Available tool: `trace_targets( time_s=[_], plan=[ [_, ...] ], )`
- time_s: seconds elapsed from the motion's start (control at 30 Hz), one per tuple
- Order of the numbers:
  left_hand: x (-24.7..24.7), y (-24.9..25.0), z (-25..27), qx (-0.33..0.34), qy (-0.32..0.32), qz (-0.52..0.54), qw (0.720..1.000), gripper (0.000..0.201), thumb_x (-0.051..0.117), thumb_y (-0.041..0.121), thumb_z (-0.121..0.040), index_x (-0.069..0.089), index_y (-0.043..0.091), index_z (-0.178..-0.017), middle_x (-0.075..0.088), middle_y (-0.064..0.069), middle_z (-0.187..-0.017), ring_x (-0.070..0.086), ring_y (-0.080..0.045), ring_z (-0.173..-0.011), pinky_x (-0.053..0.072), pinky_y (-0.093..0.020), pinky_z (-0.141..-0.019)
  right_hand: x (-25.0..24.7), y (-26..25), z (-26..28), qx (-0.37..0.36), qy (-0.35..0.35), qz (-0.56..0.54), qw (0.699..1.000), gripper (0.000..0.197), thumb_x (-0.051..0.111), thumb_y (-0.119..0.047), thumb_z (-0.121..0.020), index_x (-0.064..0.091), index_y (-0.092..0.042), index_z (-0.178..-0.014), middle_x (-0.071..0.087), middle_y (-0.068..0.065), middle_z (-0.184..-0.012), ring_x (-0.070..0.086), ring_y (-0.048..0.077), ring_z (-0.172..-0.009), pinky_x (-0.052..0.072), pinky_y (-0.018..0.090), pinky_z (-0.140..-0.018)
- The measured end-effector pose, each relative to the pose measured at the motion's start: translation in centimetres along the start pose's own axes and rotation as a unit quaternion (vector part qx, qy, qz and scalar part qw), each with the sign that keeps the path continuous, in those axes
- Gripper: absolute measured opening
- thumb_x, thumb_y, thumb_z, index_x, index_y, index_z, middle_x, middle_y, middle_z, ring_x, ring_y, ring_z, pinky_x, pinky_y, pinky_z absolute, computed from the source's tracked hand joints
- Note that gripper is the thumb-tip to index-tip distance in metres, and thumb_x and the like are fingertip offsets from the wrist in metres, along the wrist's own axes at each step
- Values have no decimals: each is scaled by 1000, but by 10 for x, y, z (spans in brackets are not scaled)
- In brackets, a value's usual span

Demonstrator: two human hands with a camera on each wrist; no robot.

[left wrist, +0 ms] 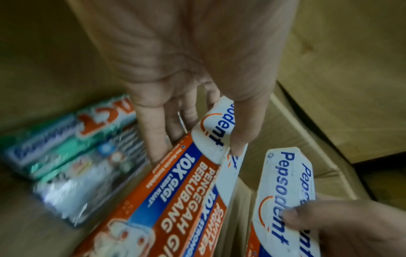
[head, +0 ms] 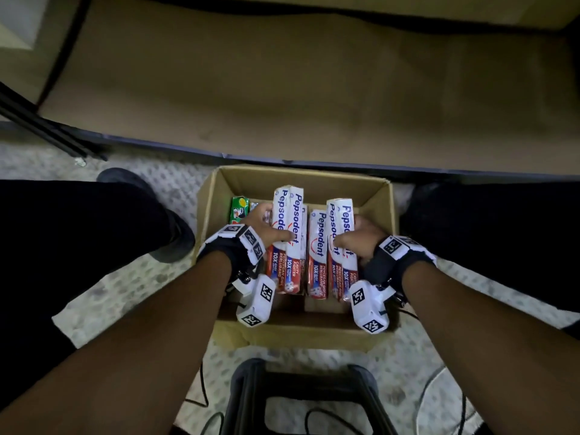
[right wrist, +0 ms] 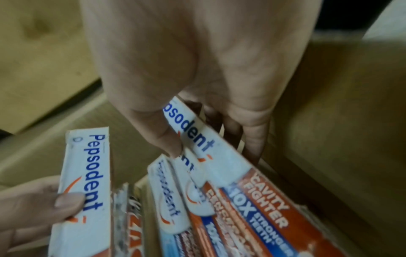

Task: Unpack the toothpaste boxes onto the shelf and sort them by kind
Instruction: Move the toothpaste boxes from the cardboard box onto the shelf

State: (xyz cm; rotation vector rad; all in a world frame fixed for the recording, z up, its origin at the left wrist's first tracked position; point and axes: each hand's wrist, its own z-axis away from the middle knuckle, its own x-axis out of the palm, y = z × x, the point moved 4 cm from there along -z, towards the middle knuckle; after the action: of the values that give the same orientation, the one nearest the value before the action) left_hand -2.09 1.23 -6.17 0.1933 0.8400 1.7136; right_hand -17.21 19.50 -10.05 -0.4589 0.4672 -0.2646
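Note:
An open cardboard carton [head: 381,215] sits on the floor between my feet. My left hand [head: 271,222] grips a red-and-white Pepsodent box [head: 287,227], thumb on its front and fingers behind, raised out of the carton's left half. My right hand [head: 348,233] grips another Pepsodent box [head: 342,265] on the right. A third Pepsodent box [head: 317,255] stands between them. In the left wrist view the left hand [left wrist: 197,151] pinches its box [left wrist: 182,187] over green toothpaste boxes [left wrist: 66,139]. In the right wrist view the right hand [right wrist: 213,151] holds its box [right wrist: 261,196].
Green boxes [head: 240,210] lie in the carton's far left corner. A wide brown shelf board [head: 282,89] runs just beyond the carton. Legs in dark trousers flank the carton on both sides. A black stool [head: 301,397] and cables sit close in front on the pale carpet.

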Motion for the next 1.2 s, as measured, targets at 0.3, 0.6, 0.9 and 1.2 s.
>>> trace_targets(
  time_s=[0.3, 0.6, 0.9, 1.2],
  plan=[
    [-32, 41, 48, 74, 38, -16, 996, 59, 86, 19, -70, 49, 24, -116, 73, -4, -101, 72, -22, -83, 60, -47, -76, -24, -60, 87, -49, 46, -29, 997, 50, 74, -18, -75, 50, -23, -119, 69, 4, -109, 68, 25, -95, 57, 49, -86],
    [-62, 98, 121, 175, 93, -48, 979, 63, 86, 22, -69, 49, 24, -120, 72, -1, -105, 72, -23, -86, 61, -48, -71, -55, -112, 170, -151, 102, 5, 983, 45, 74, -17, -77, 49, -22, -115, 68, 4, -110, 69, 23, -92, 58, 44, -83],
    [-88, 149, 206, 262, 136, -65, 953, 61, 87, 26, -67, 50, 25, -116, 74, 0, -99, 73, -20, -81, 62, -45, -71, -86, -149, 266, -237, 145, -28, 960, 44, 76, -16, -81, 49, -21, -116, 69, 4, -107, 70, 21, -85, 60, 39, -69],
    [-104, 190, 282, 333, 183, -45, 924, 58, 88, 28, -67, 51, 26, -111, 74, 2, -97, 73, -18, -81, 61, -44, -72, -119, -187, 362, -311, 195, -6, 930, 39, 74, -18, -84, 51, -17, -116, 69, 7, -104, 70, 23, -82, 60, 35, -65]
  ],
)
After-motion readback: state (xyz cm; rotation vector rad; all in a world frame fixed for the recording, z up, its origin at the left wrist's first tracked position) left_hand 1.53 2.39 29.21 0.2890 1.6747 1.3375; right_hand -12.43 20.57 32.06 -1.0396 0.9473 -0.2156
